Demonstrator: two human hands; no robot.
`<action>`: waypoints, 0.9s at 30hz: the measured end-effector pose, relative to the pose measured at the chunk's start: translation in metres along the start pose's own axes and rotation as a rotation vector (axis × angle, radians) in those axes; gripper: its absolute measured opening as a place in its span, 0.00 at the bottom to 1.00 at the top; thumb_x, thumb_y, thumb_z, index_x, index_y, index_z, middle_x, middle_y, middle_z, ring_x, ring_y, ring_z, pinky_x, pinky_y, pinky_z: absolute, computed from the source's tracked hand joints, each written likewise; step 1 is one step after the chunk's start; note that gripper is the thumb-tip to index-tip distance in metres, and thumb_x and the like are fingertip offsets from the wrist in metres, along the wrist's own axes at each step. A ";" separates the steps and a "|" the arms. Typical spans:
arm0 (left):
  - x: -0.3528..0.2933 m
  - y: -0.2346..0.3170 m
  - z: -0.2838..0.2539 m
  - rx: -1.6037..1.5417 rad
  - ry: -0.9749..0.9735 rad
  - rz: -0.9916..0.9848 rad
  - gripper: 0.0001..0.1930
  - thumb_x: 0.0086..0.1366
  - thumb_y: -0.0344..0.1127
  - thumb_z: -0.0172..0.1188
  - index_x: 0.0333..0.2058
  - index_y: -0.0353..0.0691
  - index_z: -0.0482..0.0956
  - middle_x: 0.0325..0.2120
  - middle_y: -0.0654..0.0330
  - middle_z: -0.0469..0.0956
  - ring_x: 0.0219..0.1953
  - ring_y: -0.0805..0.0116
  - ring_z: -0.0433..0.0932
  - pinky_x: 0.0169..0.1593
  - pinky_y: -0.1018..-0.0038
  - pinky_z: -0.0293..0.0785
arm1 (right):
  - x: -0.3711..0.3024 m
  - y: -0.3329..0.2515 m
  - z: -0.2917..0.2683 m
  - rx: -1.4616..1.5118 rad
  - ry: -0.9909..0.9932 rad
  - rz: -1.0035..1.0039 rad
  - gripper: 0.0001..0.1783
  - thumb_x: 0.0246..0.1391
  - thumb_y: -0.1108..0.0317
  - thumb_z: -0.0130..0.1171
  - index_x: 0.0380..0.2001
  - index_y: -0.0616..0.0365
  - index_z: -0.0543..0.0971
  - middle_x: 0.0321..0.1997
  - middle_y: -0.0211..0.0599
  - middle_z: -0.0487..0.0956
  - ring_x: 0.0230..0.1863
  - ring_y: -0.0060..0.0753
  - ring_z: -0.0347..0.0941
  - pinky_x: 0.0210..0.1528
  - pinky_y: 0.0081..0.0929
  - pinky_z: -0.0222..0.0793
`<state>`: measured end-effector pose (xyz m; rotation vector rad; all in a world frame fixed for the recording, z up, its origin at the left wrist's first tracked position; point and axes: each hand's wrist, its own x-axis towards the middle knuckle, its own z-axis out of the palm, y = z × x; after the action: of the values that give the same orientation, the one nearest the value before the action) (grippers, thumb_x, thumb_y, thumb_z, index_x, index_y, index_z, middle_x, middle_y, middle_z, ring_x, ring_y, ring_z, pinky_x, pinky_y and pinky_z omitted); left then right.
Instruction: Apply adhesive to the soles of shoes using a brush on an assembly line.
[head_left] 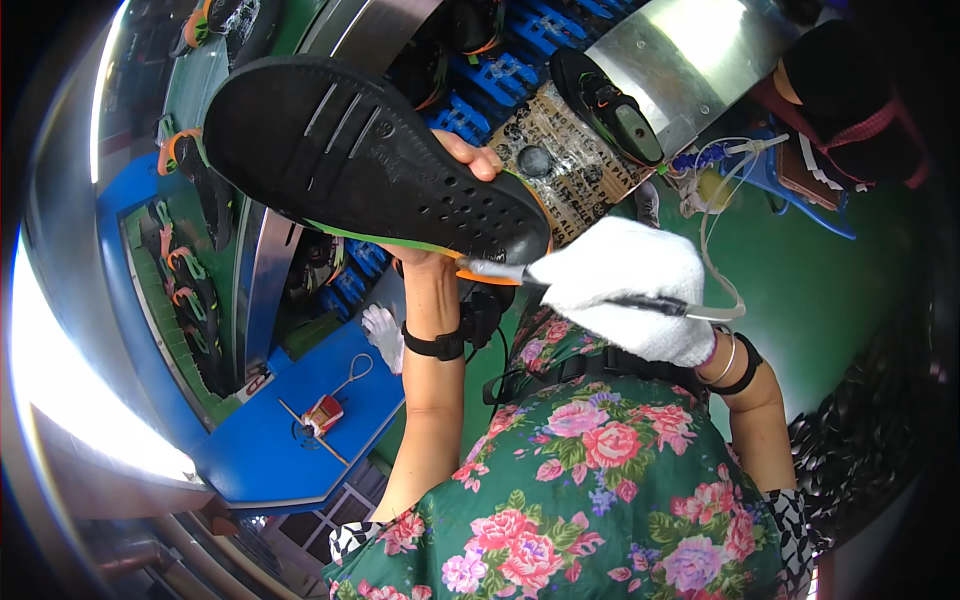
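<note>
My bare left hand (468, 156) holds a shoe (360, 165) with its black underside turned up. Slots run across the forefoot, small round holes dot the rear half, and green and orange trim shows along the edge. Most of the left fingers are hidden beneath the shoe. My right hand (625, 285), in a white knit glove, is closed around a thin brush (495, 269) with a dark handle. The brush's pale tip meets the orange edge near the heel. A clear tube (710, 225) runs to the handle's rear end.
A dark shoe (610, 110) stands by a tape-covered cardboard piece (565, 150) beside blue racks (500, 80). More shoes (200, 180) line the left. On the blue table (290, 460) lie a small red object (322, 414) and a white glove (383, 335). A blue stool (830, 215) stands right.
</note>
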<state>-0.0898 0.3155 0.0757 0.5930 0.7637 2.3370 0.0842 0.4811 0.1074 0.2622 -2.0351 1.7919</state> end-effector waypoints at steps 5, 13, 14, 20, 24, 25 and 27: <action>0.006 0.001 -0.004 0.049 -0.051 -0.002 0.39 0.66 0.66 0.51 0.45 0.24 0.74 0.38 0.44 0.78 0.40 0.53 0.79 0.49 0.57 0.72 | 0.004 -0.005 -0.001 0.007 -0.026 -0.022 0.13 0.45 0.76 0.71 0.37 0.57 0.88 0.39 0.38 0.86 0.36 0.37 0.82 0.38 0.30 0.78; 0.010 -0.004 -0.007 -0.009 -0.061 0.018 0.40 0.67 0.67 0.50 0.48 0.24 0.73 0.41 0.42 0.77 0.42 0.51 0.79 0.50 0.56 0.73 | 0.002 0.002 0.000 -0.019 -0.017 -0.070 0.15 0.43 0.77 0.71 0.38 0.55 0.87 0.39 0.38 0.87 0.35 0.38 0.82 0.36 0.31 0.78; 0.009 -0.005 -0.009 -0.030 -0.057 0.028 0.41 0.67 0.68 0.49 0.48 0.24 0.72 0.41 0.42 0.77 0.42 0.50 0.79 0.50 0.56 0.73 | 0.003 0.000 0.000 -0.045 -0.005 -0.023 0.15 0.43 0.77 0.71 0.38 0.55 0.87 0.39 0.37 0.87 0.35 0.38 0.82 0.37 0.31 0.78; 0.014 -0.009 -0.010 -0.062 -0.060 0.018 0.56 0.56 0.85 0.45 0.50 0.24 0.72 0.42 0.43 0.76 0.44 0.50 0.79 0.50 0.57 0.76 | -0.007 0.005 0.009 -0.099 -0.004 -0.125 0.15 0.45 0.76 0.70 0.40 0.50 0.87 0.41 0.35 0.87 0.38 0.38 0.83 0.41 0.31 0.79; 0.019 -0.013 -0.012 -0.082 -0.092 -0.030 0.61 0.49 0.89 0.46 0.50 0.24 0.72 0.43 0.44 0.76 0.45 0.50 0.78 0.50 0.57 0.77 | -0.001 -0.009 0.013 -0.112 0.003 -0.109 0.15 0.48 0.74 0.70 0.41 0.49 0.87 0.41 0.33 0.87 0.40 0.37 0.83 0.44 0.30 0.80; 0.017 -0.014 -0.010 -0.098 -0.042 -0.051 0.61 0.48 0.89 0.47 0.50 0.23 0.71 0.43 0.44 0.76 0.46 0.50 0.78 0.50 0.57 0.77 | 0.000 -0.012 0.013 -0.112 -0.034 -0.094 0.14 0.48 0.73 0.70 0.41 0.49 0.87 0.41 0.33 0.87 0.41 0.36 0.83 0.44 0.30 0.80; 0.016 -0.018 -0.006 -0.117 0.009 -0.070 0.62 0.47 0.89 0.48 0.50 0.23 0.71 0.43 0.44 0.76 0.46 0.50 0.78 0.50 0.57 0.77 | 0.003 -0.010 0.010 -0.088 -0.042 -0.093 0.14 0.50 0.74 0.70 0.42 0.48 0.88 0.43 0.33 0.87 0.42 0.35 0.83 0.44 0.29 0.79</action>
<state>-0.0977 0.3353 0.0635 0.4967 0.6362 2.3031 0.0840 0.4702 0.1171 0.3653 -2.0889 1.6494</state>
